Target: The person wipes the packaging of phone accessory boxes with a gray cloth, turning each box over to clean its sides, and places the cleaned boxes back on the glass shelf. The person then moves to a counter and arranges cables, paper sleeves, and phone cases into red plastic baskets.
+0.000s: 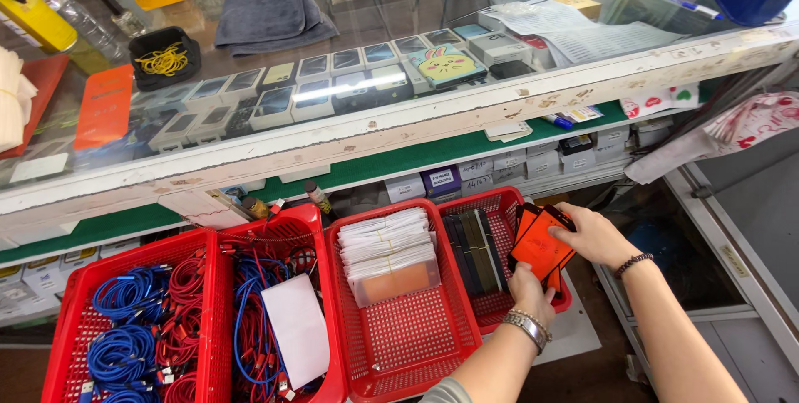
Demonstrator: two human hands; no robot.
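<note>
Head view, looking down over a row of red plastic baskets below a glass counter. Left hand (530,286), wrist in a metal watch, curled under a small stack of orange flat packets (541,245), gripping the lower edge. Right hand (593,235), beaded bracelet at the wrist, closed over the stack's upper right corner, thumb and fingers pinching the top packet. Stack held tilted, just above the right side of the rightmost basket (501,205), beside a row of dark flat packs (474,252) standing on edge inside it. Next basket to the left (399,345): bundles of clear-sleeved packets (389,253) stacked at the back, bare mesh floor at the front. Further left, two baskets (218,286) full of coiled blue and red cables (150,328), with a white card (298,328) lying over one. Above, glass counter (349,133) with small boxes on display under the pane, a grey cloth (270,12) and a black tray of yellow rubber bands (164,58) on top.
</note>
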